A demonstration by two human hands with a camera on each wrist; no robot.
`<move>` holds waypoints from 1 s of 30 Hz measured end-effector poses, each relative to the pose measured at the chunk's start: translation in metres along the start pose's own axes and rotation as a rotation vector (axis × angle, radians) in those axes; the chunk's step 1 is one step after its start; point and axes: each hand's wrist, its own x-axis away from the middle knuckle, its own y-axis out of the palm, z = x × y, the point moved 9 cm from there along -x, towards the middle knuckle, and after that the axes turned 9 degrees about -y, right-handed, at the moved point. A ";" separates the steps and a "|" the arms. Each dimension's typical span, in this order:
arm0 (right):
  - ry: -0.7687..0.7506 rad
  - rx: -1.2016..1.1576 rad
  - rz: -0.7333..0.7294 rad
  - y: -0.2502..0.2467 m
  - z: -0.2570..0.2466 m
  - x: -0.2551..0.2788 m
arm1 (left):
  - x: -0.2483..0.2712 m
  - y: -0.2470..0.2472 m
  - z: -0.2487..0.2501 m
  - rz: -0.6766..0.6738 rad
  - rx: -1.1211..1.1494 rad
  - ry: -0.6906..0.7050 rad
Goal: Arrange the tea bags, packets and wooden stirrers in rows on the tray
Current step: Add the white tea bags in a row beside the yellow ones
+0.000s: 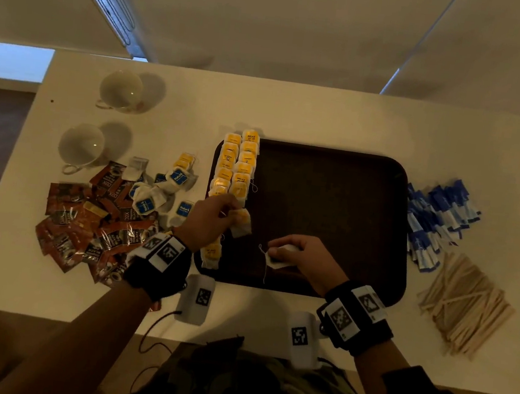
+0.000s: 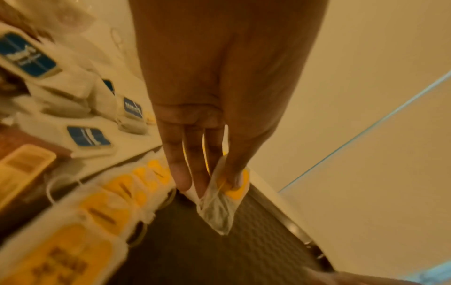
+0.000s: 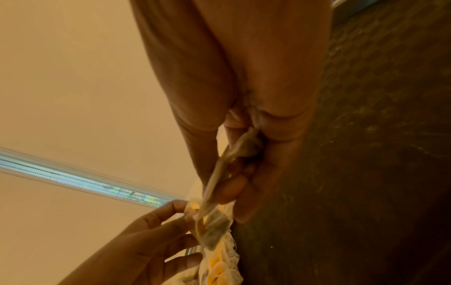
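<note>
A yellow-tagged tea bag (image 1: 240, 223) hangs over the left part of the dark brown rectangular plastic tray (image 1: 344, 187), pinched in the grip of the left hand (image 1: 209, 220); the left wrist view shows the fingers (image 2: 180, 173) curled onto its paper and yellow tag. It sits at the near end of the second of two rows of yellow-tagged tea bags (image 1: 238, 165) that run along the tray's left edge, with one more yellow-tagged bag (image 1: 211, 253) lying nearer on that edge. The right hand (image 1: 304, 253) rests low over the tray's near middle, its grip closed round a white tea bag with a loose string (image 1: 272, 260), fingers curled over the paper.

On the white surface (image 1: 294, 110) left of the tray lies a loose heap of blue-tagged tea bags (image 1: 162, 192), and beside it a pile of reddish-brown foil packets (image 1: 87, 219). Two white ceramic cups (image 1: 99, 120) stand further left and back. To the right of the tray are blue-and-white paper sachets (image 1: 437, 220) in a heap, and nearer, a bundle of pale wooden stirrers (image 1: 463, 304).
</note>
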 end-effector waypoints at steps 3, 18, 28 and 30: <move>0.022 0.020 0.012 -0.005 0.005 0.001 | -0.020 -0.013 -0.013 0.065 -0.104 -0.041; 0.054 0.099 0.046 -0.017 0.012 -0.002 | -0.063 0.002 0.004 -0.016 -0.575 0.038; 0.082 0.067 0.064 -0.016 0.013 -0.005 | -0.056 0.000 0.005 0.185 -0.628 0.110; 0.091 0.057 0.065 -0.015 0.014 -0.005 | -0.057 -0.007 0.003 0.184 -0.529 0.078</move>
